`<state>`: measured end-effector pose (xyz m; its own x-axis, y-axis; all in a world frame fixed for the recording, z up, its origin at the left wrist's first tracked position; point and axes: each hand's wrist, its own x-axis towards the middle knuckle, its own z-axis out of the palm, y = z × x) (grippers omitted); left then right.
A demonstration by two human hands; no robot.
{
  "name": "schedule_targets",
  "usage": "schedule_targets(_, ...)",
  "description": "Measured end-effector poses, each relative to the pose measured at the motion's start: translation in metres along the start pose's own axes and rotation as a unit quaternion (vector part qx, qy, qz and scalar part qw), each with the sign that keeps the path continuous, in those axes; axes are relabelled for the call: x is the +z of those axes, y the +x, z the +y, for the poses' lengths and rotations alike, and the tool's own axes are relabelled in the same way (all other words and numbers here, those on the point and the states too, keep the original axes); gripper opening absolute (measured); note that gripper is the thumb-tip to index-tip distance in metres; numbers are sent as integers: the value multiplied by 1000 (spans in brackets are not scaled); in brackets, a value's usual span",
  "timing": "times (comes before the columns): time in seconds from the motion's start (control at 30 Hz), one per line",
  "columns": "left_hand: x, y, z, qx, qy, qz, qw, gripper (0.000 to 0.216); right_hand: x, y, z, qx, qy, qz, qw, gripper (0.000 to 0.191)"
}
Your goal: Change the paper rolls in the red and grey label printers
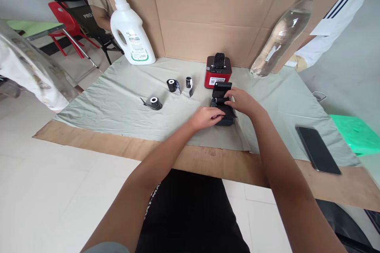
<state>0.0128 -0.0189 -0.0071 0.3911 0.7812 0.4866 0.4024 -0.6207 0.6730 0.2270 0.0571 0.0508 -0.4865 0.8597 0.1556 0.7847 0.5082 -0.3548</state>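
Observation:
A small black printer-like device (222,104) with its lid up lies on the pale green cloth (118,102), in front of a red device (218,72) of the same kind. My left hand (204,118) is closed on the black device's left side. My right hand (242,101) grips its right side from above, fingers curled over it. Three small black ribbon rolls lie to the left: one (154,103) nearest me, another (173,85) behind it, and a third (189,84) standing close to the red device.
A white detergent bottle (130,31) stands at the back left before a cardboard wall (208,8). A clear plastic bottle (282,33) leans at the back right. A black phone (317,149) lies at the right. Another person's sleeve (341,12) shows at the far right.

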Motion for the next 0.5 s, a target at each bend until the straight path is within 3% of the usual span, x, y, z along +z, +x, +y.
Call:
schedule_targets(0.17,1,1,0,-13,-19,9,1000,21,7,9,-11,52,-70,-58,994,13)
schedule_targets(0.27,3,1,-3,-8,-8,17,1000,21,8,8,-15,79,-68,-50,993,12)
schedule_targets(0.33,4,0,-4,2,15,22,1000,22,4,6,-15,87,-47,-14,995,11)
schedule_targets(0.5,4,0,-5,30,62,44,997,22,-2,12,-7,96,57,186,976,32)
